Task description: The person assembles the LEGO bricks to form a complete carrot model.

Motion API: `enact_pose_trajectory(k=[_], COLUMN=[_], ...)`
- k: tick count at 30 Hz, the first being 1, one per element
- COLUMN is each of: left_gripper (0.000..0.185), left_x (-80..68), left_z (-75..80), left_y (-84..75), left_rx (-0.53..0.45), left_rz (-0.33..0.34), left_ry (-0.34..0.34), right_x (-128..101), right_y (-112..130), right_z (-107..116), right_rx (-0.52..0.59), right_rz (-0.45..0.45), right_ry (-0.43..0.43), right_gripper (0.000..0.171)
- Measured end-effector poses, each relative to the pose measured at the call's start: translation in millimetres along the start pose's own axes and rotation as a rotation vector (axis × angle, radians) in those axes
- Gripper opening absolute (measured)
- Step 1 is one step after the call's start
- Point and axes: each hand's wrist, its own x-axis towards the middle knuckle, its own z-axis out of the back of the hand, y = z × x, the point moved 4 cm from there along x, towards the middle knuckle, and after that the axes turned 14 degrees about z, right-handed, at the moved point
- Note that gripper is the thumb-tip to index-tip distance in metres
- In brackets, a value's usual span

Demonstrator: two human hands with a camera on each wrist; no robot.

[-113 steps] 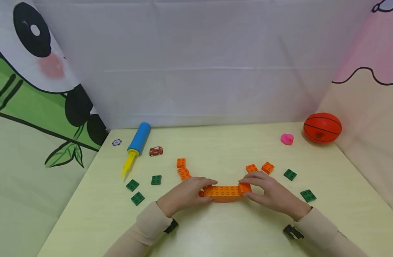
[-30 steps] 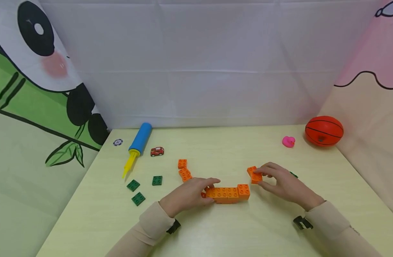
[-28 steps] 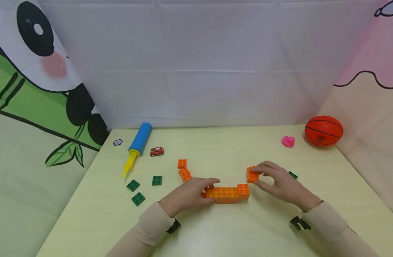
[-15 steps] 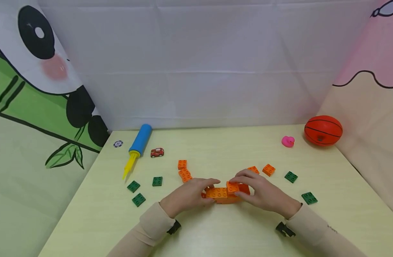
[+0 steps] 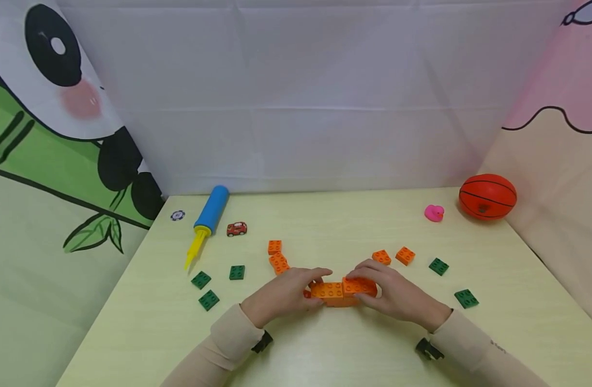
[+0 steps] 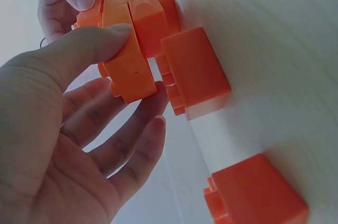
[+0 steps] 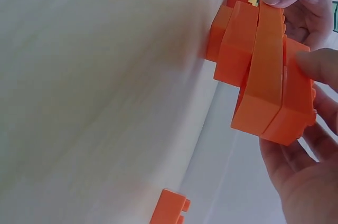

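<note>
A stepped build of orange toy bricks (image 5: 327, 291) stands at the front middle of the table, wider at the top than at its foot. My left hand (image 5: 287, 293) grips its left end, thumb on the near side and fingers behind, as the left wrist view shows. On the right half of the build a top layer of orange bricks (image 7: 298, 97) sits above a long orange brick (image 7: 264, 76). My right hand (image 5: 397, 295) pinches this top layer between thumb and fingers, partly covering it in the head view.
Two loose orange bricks (image 5: 278, 263) lie behind my left hand, and two more (image 5: 381, 257) behind my right. Green bricks (image 5: 200, 279) are scattered on both sides. Farther back are a blue-and-yellow pump (image 5: 211, 212), a red toy car (image 5: 236, 229), a pink duck (image 5: 434, 213) and a ball (image 5: 487, 196).
My right hand has brought an orange brick from the back right to the build and lowered it beside the end brick on top. The left hand has kept its grip.
</note>
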Motion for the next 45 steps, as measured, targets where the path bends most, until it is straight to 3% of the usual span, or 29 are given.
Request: enact_pose_trajectory(k=[14,29,35,40,45], left_gripper=[0.057,0.065,0.063,0.063,0.058], left_x=[-1.8,-11.6,-24.8,-28.7,-18.3], left_z=[2.1,-2.0,11.3,28.6,29.0], left_y=[1.2,25.2,31.8,25.6,2.4], left_rx=[0.034,0.070,0.026,-0.032,-0.059], left_rz=[-0.026,0.127,0.143,0.081,-0.047], left_ry=[-0.032,0.028,0.019,-0.042,-0.089], right_x=[4.1,1.1,1.3,0.9,0.3], right_y=[-2.2,-5.2,-4.6,-4.2,-4.0], right_z=[-2.4,-0.7,-1.0,-2.1,-1.7], right_rx=[0.036,0.012,0.008,0.010,0.021], right_rz=[-0.013,-0.030,-0.035,-0.028,-0.009], right_ry=[0.011,0.045,0.044,0.035,0.019], right_gripper=[0.032,0.035,0.036,0.035,0.036])
